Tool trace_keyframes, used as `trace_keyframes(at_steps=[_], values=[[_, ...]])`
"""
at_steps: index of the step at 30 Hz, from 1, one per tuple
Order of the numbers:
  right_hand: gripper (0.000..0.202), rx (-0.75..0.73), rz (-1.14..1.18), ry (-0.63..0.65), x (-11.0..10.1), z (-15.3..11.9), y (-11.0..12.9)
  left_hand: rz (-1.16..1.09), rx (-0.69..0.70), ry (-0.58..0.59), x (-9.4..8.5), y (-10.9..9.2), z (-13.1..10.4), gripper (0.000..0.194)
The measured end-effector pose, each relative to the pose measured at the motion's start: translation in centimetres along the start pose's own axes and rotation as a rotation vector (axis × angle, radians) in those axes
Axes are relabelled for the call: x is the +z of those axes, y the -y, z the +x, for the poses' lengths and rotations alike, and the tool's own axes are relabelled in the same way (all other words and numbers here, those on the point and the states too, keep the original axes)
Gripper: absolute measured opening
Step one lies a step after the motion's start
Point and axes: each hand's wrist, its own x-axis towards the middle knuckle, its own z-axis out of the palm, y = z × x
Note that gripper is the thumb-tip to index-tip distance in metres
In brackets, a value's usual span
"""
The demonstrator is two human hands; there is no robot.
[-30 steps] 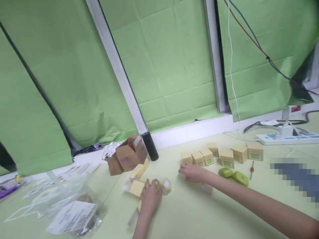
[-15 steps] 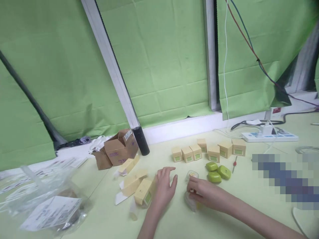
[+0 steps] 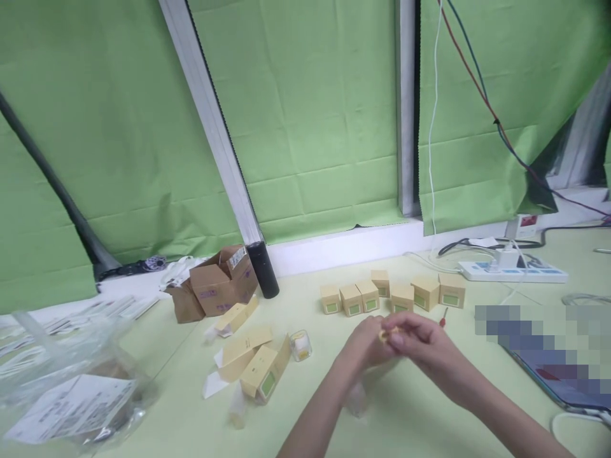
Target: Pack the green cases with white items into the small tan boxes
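Note:
My right hand [image 3: 424, 346] is closed in a pinch on a small yellow piece [image 3: 386, 335], too small to identify. My left hand [image 3: 363, 343] meets it from the left, its fingers curled and mostly hidden; what they hold cannot be made out. Below the hands a clear plastic piece [image 3: 356, 401] rests on the table. To the left of my left hand stands a small clear box [image 3: 300, 345] with white and yellow contents. Beyond it lies an opened cream carton [image 3: 260, 372] with a green panel. The green cases are hidden behind my hands.
Several small cream boxes [image 3: 353, 299] stand behind my hands, near a red-handled screwdriver [image 3: 443, 320]. At left are a brown cardboard box [image 3: 222, 283], a black cylinder [image 3: 263, 270] and a clear plastic bag [image 3: 81, 401]. A power strip [image 3: 515, 272] and a phone [image 3: 539, 375] lie right.
My hands have come together above the table, the right now pinching a small yellow piece. The clear box has moved left beside the opened carton. The green cases have become hidden.

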Motion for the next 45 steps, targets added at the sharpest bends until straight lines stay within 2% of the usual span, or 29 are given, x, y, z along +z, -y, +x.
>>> trace_keyframes(at_steps=[3, 5, 6, 9, 11, 15, 18, 26, 30, 36, 41, 43, 45], values=[[0.030, 0.007, -0.033, -0.218, -0.8, 0.8, -0.4, -0.082, -0.055, 0.030, -2.0, -0.5, -2.1, 0.035], [0.033, 0.008, -0.108, -0.292, -0.7, 1.1, -1.0, -0.219, -0.091, -0.016, -3.1, -0.8, -4.0, 0.041], [0.033, -0.005, -0.161, -0.307, -0.5, 1.1, -1.4, -0.363, -0.114, -0.057, -3.4, -0.9, -5.0, 0.039], [0.030, -0.097, -0.386, -0.217, 0.6, 1.0, -2.7, -0.720, -0.176, -0.108, -3.4, -0.5, -7.5, 0.029], [0.023, -0.219, -0.568, -0.110, 1.2, 0.8, -3.4, -0.838, -0.225, -0.124, -2.9, 0.2, -8.4, 0.026], [0.015, -0.468, -0.866, -0.038, 1.5, 0.2, -4.1, -0.838, -0.293, -0.170, -2.0, 1.4, -9.1, 0.029], [0.014, -0.527, -0.958, -0.032, 1.4, 0.1, -4.3, -0.785, -0.322, -0.212, -1.7, 1.5, -9.2, 0.033], [0.015, -0.461, -1.070, 0.056, 1.5, -0.1, -4.3, -0.715, -0.352, -0.354, -1.5, 1.4, -9.6, 0.033], [0.018, -0.433, -1.034, 0.031, 1.5, -0.3, -3.8, -0.760, -0.341, -0.278, -1.8, 1.3, -9.7, 0.036], [0.011, -0.187, -0.900, 0.067, 1.2, -0.2, -3.0, -0.687, -0.407, -0.209, -2.2, 1.0, -9.8, 0.029], [0.010, -0.019, -0.858, 0.095, 1.1, -0.1, -2.2, -0.617, -0.388, -0.211, -2.1, 2.2, -9.6, 0.033], [0.011, -0.022, -0.782, 0.180, 1.0, -0.1, -1.7, -0.571, -0.342, -0.189, -2.2, 2.6, -9.4, 0.033], [0.012, -0.097, -0.675, 0.235, 1.0, -0.3, -1.3, -0.531, -0.287, -0.158, -2.3, 2.6, -9.3, 0.029]])
